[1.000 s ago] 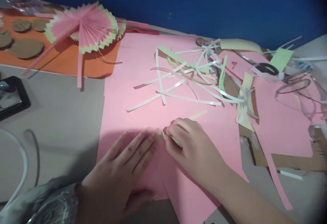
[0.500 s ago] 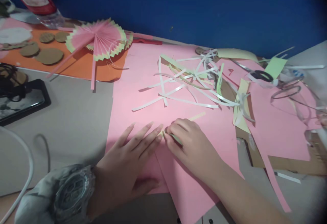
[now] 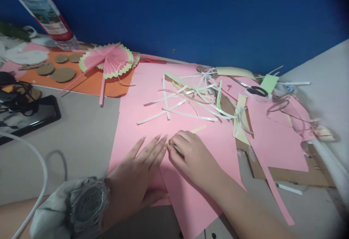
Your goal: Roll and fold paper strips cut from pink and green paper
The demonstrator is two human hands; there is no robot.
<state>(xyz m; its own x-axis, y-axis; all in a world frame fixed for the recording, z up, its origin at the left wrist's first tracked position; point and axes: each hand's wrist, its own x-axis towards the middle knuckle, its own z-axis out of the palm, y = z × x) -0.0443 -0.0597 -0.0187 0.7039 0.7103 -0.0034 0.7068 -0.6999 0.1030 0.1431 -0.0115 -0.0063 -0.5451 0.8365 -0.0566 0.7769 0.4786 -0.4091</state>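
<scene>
Taking our two hands as the clock's centre, we have a blue panel (image 3: 174, 21) filling the view at twelve and a grey table (image 3: 81, 130) beneath everything. On it, under both hands, lies a pink sheet (image 3: 131, 112). A tangle of white strips (image 3: 151, 117) spreads over the pink from twelve to one o'clock, and a pleated paper fan (image 3: 111, 59) lies at eleven.

Our left hand (image 3: 141, 170) is pressed flat, palm down, its fingers slightly fanned and pointing towards one o'clock; they grip nothing. Our right hand (image 3: 193, 155) is curled tight, thumb and forefinger drawn narrow in a pinch. A watch (image 3: 89, 201) circles the left wrist at seven.

Smallest is the pale strip (image 3: 200, 128) — its bare end pokes out past the right knuckles at two o'clock. Pale green paper shows between that thumb and forefinger, and a yellowish tip sits between the two hands, just beside the left forefinger; whether all three are one piece — we cannot tell.
</scene>
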